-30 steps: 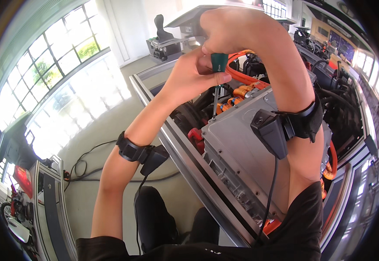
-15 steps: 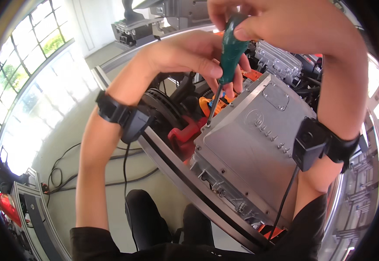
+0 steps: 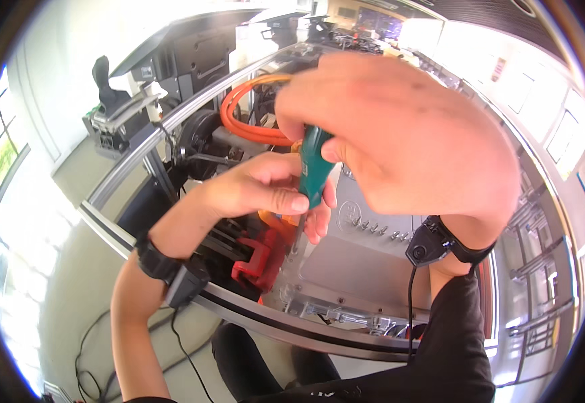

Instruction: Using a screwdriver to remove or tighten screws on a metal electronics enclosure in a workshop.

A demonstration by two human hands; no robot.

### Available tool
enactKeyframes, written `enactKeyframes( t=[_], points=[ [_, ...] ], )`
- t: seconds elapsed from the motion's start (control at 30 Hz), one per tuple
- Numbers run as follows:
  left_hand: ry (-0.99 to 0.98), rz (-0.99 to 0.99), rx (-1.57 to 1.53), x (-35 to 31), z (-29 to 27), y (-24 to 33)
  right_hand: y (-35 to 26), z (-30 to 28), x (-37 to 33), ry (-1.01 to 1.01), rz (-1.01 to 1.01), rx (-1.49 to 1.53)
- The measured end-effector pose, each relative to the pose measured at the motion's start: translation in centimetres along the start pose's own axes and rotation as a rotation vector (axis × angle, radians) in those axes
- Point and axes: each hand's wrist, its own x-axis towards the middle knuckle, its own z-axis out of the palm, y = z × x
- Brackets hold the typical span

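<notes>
My right hand [image 3: 400, 141] is wrapped round the top of a screwdriver [image 3: 316, 164] with a green handle. Lower down, my left hand [image 3: 259, 188] has its thumb against the base of the handle and its fingers curled behind. The thin shaft runs down to the left edge of a silver metal housing cover [image 3: 353, 265]; blur hides where the tip sits. Several loose bolts [image 3: 380, 230] stand in a row on the cover, beside a round embossed mark.
A red plastic part [image 3: 260, 258] lies left of the cover. Thick orange cables [image 3: 238, 111] loop beyond my left hand. A metal frame rail [image 3: 238, 312] crosses in front of me. Black cables [image 3: 410, 309] hang from the wrist-worn devices. A gear shifter stand [image 3: 114, 101] is at far left.
The view has tilted up and swung, showing more of the room. Both hands stay on the screwdriver; my right hand has turned over the handle, its back now facing up.
</notes>
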Motion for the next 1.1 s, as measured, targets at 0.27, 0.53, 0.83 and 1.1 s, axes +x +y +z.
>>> enactKeyframes(
  t=[0.27,0.53,0.83,1.1],
  points=[
    [0.095,0.055,-0.150,0.1,1.1,-1.3,-0.1,-0.6,1.3,-0.111,0.055,0.181],
    [0.073,0.081,-0.212,0.1,0.7,-2.4,-3.5,0.3,0.8,0.024,0.333,0.162],
    [0.044,0.111,-0.342,0.4,1.6,-4.1,-4.9,2.4,-0.6,0.217,0.400,0.043],
    [0.103,0.132,-0.323,0.4,2.9,-4.0,-5.5,4.1,-2.1,0.433,0.375,0.054]
  ],
)
